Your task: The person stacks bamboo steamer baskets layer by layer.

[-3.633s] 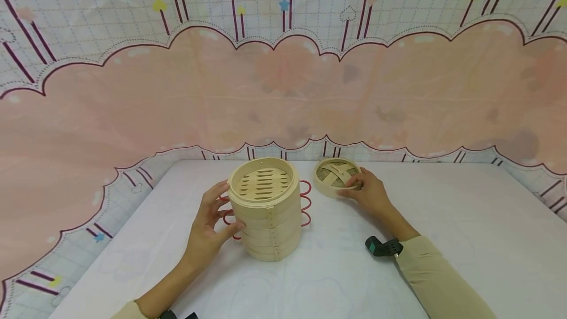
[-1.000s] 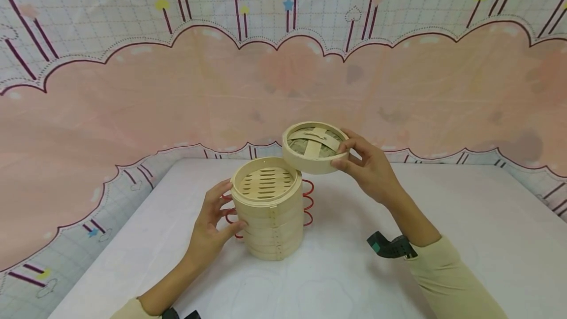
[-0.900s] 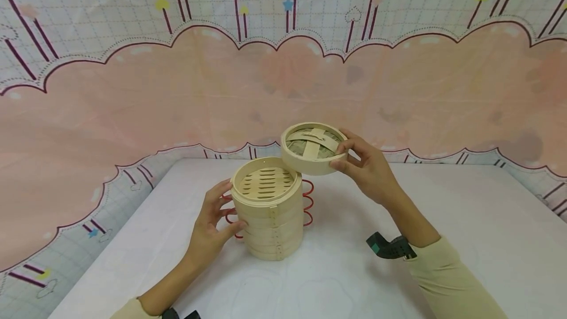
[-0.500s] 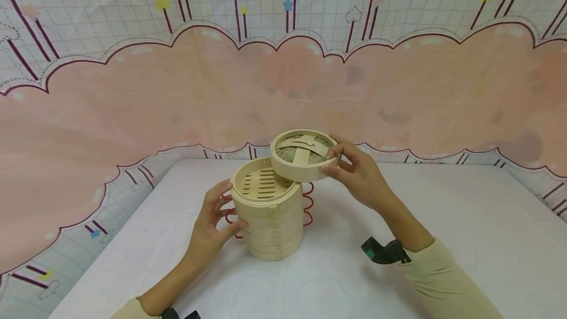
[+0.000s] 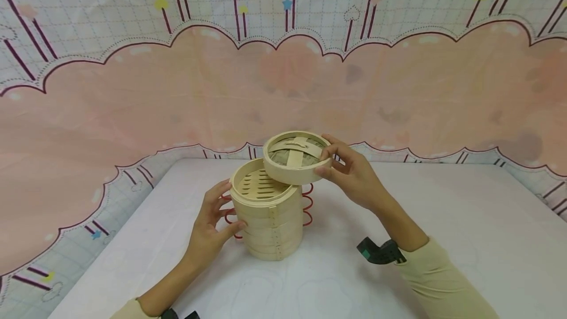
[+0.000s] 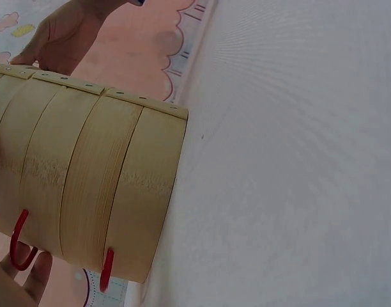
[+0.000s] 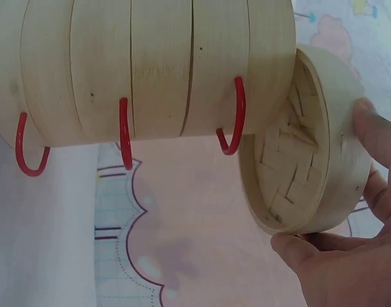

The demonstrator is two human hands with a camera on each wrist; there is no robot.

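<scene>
A stacked bamboo steamer (image 5: 270, 233) with red loop handles stands upright on the table, its slotted top tier partly exposed. My left hand (image 5: 207, 228) grips its left side, thumb in front and fingers toward the back. Over the steamer's right rear rim, my right hand (image 5: 354, 176) holds the round bamboo lid (image 5: 290, 175) by its right edge, slightly tilted. In the right wrist view, the lid's woven underside (image 7: 291, 166) faces the steamer's open end; whether the rims touch I cannot tell. The left wrist view shows the steamer's tiers (image 6: 87, 166) close up.
The white tabletop (image 5: 465, 240) spreads around the steamer. Behind it hangs a pink and white patterned cloth (image 5: 221, 97). A dark wrist device (image 5: 381, 251) sits by the right sleeve.
My right hand has lifted the lid off the table and carried it left, up, then slightly down over the steamer's right part. The left hand keeps its grip.
</scene>
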